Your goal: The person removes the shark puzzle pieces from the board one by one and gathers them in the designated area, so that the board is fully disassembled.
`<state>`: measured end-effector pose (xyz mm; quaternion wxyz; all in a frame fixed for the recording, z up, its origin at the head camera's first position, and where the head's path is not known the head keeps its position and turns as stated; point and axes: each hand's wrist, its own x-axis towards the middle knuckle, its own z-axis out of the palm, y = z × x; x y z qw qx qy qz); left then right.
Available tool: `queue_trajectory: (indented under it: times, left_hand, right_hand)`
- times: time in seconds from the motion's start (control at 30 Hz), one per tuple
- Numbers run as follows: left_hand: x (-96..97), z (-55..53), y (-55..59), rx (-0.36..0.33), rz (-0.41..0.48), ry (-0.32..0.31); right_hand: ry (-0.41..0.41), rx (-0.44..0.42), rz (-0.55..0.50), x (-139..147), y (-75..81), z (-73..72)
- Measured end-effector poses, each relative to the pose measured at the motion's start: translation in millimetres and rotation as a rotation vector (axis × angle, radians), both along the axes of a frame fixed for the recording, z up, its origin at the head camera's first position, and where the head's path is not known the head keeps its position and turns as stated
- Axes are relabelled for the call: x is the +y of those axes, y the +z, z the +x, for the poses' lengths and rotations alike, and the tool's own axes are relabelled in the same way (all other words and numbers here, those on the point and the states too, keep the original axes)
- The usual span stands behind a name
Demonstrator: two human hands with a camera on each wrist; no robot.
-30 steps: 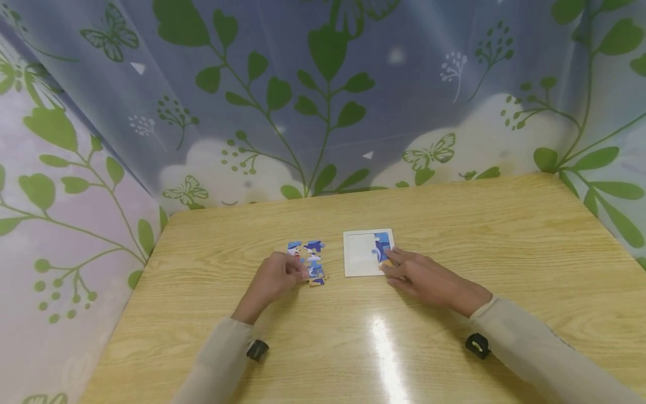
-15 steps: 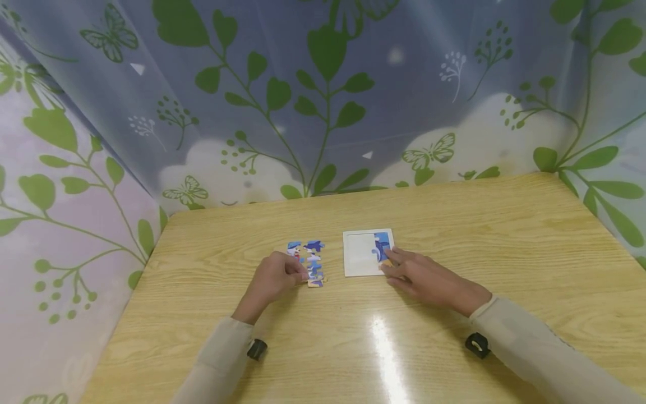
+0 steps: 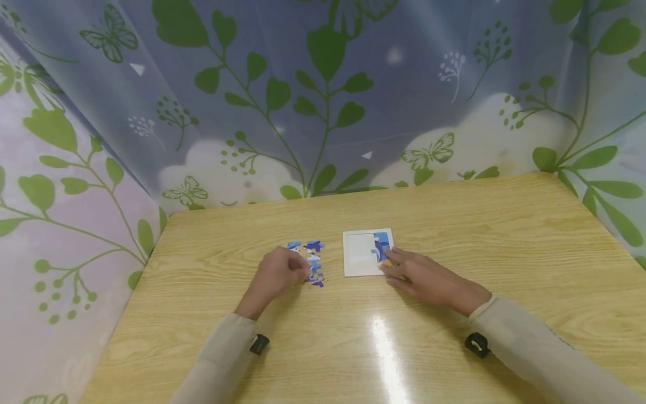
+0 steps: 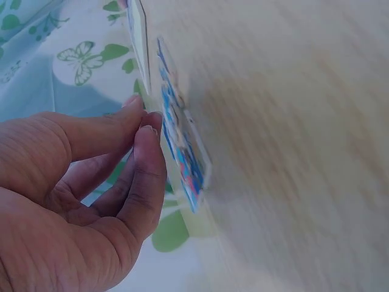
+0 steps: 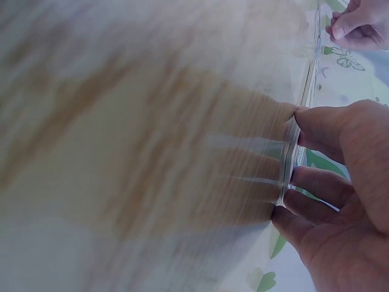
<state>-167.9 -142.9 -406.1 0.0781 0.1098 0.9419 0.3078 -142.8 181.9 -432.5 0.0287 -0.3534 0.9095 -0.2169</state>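
Observation:
My left hand (image 3: 279, 273) hovers at the loose jigsaw pieces (image 3: 314, 259), its thumb and fingertips brought together. In the left wrist view, the left hand (image 4: 100, 176) is just above the blue pieces (image 4: 180, 146); whether a thin piece is between its fingertips cannot be told. My right hand (image 3: 426, 278) rests on the right side of a white puzzle tray (image 3: 359, 272), fingers spread and lightly bent. In the right wrist view, the right hand's fingertips (image 5: 298, 176) touch the tray's edge. Assembled blue and orange pieces (image 3: 382, 244) fill the tray's right strip; its left part shows bare white.
The pieces and the tray lie on a wood-grain table (image 3: 333, 336), with a gap of table between them. A patterned curtain (image 3: 282, 112) hangs behind the table. Black wrist straps (image 3: 476, 345) sit on both sleeves.
My left hand has risen slightly and shifted a little over the pieces. The lowest loose pieces have moved slightly and show differently. My right hand and the tray have stayed put.

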Motion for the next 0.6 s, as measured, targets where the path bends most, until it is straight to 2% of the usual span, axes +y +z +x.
queue_trajectory:
  times: [0.6]
  left_hand:
    - [64.4,-29.6,0.5,0.019,0.085,-0.079]
  right_hand:
    - [-0.013,-0.001,-0.001,0,-0.7,-1.1]
